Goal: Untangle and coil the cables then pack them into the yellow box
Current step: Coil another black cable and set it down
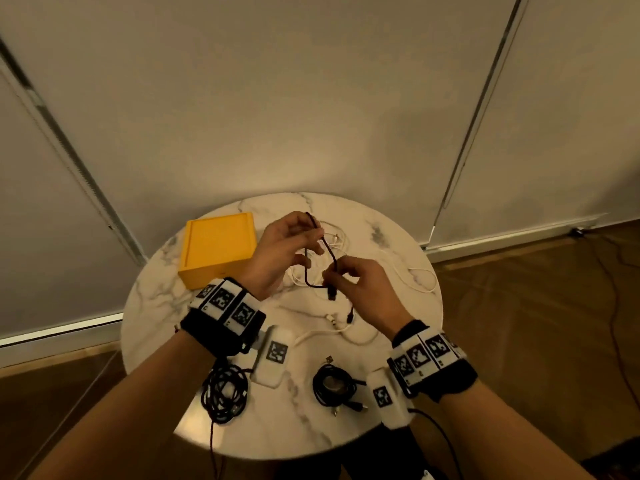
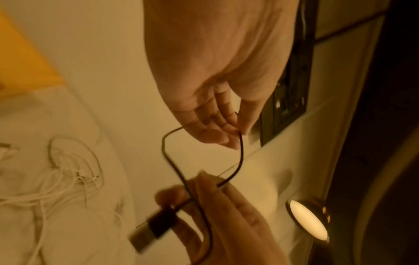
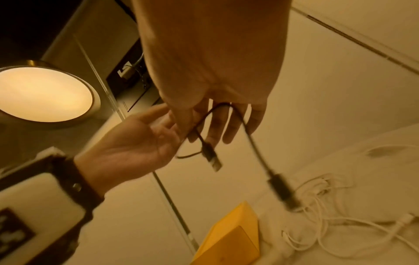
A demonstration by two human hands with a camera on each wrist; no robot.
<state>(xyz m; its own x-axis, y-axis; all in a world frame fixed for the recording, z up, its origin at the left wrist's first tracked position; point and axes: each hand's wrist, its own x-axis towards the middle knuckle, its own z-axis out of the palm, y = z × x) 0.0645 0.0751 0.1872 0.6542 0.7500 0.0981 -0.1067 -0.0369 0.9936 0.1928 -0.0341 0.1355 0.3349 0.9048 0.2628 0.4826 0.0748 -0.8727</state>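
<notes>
A short black cable (image 1: 329, 252) hangs in a loop above the round marble table (image 1: 398, 237) between both hands. My left hand (image 1: 317, 233) pinches its upper part between thumb and fingers (image 2: 226, 125). My right hand (image 1: 332, 271) pinches it lower down, and a USB plug (image 2: 152, 227) sticks out below the fingers. The cable's other plug (image 3: 283, 193) dangles free. The yellow box (image 1: 218, 249) sits at the back left of the table, lid on. A tangle of white cables (image 1: 419, 278) lies under and beyond the hands.
Two coiled black cables lie near the front edge, one at the left (image 1: 225, 393) and one in the middle (image 1: 334, 384). More white cable (image 1: 332, 327) runs across the table's centre. Pale wall panels stand behind, wood floor with a dark cord (image 1: 616, 258) to the right.
</notes>
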